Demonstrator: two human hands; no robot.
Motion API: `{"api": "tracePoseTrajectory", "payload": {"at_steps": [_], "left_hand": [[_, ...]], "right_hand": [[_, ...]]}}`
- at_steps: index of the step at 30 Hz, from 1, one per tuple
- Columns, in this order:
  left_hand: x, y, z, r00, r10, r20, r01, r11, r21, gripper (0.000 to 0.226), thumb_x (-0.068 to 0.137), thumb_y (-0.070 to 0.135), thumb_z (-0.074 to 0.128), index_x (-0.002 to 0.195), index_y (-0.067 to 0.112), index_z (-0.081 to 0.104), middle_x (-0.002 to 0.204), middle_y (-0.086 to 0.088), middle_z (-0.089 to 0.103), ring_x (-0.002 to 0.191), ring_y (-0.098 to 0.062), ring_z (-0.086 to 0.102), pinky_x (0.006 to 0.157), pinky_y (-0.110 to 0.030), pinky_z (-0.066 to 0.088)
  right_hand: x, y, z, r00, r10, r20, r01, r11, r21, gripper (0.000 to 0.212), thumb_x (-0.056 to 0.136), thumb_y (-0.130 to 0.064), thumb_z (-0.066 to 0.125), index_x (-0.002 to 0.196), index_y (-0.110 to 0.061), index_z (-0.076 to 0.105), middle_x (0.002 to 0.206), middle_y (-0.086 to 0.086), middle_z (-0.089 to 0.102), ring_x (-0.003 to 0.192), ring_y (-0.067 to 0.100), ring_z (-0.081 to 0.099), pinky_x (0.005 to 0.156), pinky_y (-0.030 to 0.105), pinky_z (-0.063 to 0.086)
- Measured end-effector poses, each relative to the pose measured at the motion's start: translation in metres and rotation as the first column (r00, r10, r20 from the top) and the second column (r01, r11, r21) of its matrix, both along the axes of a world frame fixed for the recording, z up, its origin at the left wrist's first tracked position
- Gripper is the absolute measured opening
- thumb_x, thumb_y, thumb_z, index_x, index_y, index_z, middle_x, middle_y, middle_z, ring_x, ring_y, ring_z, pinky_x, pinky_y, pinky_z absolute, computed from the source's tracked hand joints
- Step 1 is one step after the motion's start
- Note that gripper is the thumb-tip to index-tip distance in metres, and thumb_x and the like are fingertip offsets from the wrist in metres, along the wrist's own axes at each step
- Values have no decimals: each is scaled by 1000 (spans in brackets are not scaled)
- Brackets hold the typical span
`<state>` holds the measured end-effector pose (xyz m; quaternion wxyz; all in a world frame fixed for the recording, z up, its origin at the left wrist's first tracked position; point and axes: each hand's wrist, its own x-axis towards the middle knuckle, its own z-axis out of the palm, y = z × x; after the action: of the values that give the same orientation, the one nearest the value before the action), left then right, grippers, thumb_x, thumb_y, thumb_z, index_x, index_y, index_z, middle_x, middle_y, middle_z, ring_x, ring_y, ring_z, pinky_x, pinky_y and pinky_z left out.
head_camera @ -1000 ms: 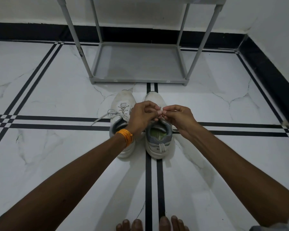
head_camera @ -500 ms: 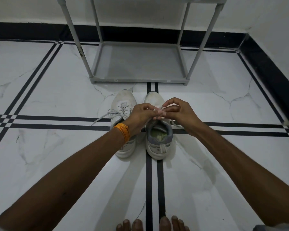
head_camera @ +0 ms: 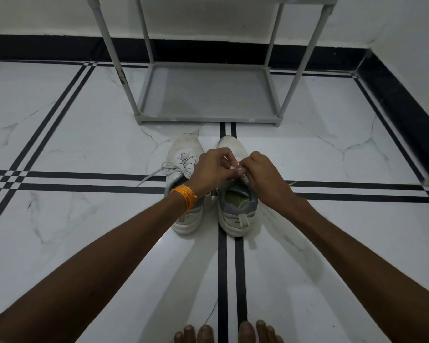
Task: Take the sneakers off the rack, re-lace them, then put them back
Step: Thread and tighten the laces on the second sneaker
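Sneakers, two of them, white with grey heels, stand side by side on the floor (head_camera: 60, 231) with toes pointing toward the rack (head_camera: 208, 95). The right sneaker (head_camera: 237, 209) sits on the double black line running down the tiles; its opening shows a yellow-green insole, and both hands work over its tongue. The left hand (head_camera: 214, 169) is curled nearly closed, thumb and fingertips pinching a bit of white lace (head_camera: 235, 167). The right hand (head_camera: 261, 174) meets it from the other side, fingers bent and pinched tight on the same lace, so the two sets of fingertips touch just above the eyelets. Another stretch of lace peeks out on the floor beyond the right wrist. The left sneaker (head_camera: 183, 167) is partly hidden under the left wrist, which carries an orange thread band (head_camera: 185, 196); its lacing is threaded through the upper eyelets, and one loose end trails out across the tiles to the left. The rack stands just beyond the toes, grey, with slim posts, and its bottom shelf holds nothing. Behind it a black skirting runs along the white wall. The floor is white marble-look tile crossed by paired black lines. Bare toes (head_camera: 228, 332) show at the bottom edge.
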<state>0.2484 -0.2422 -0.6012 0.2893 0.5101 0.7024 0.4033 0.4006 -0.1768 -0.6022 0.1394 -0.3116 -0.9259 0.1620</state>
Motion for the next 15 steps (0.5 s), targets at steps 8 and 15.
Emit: {"api": "tracePoseTrajectory", "payload": {"at_steps": [8, 15], "left_hand": [[6, -2, -4, 850, -56, -524, 163, 973, 162, 13, 92, 17, 60, 104, 15, 66, 88, -8, 74, 80, -25, 67, 73, -31, 51], [5, 3, 2, 682, -178, -709, 251, 968, -2, 18, 90, 14, 59, 103, 11, 70, 97, -10, 71, 95, -28, 58, 75, -33, 42]], "right_hand": [[0, 4, 7, 992, -123, -9, 115, 950, -291, 22, 99, -17, 46, 83, -6, 58, 90, 11, 58, 86, 25, 52, 71, 31, 37], [3, 3, 0, 980, -179, -91, 136, 926, -351, 22, 97, -17, 52, 84, -4, 64, 87, 13, 64, 81, 23, 56, 70, 31, 42]]}}
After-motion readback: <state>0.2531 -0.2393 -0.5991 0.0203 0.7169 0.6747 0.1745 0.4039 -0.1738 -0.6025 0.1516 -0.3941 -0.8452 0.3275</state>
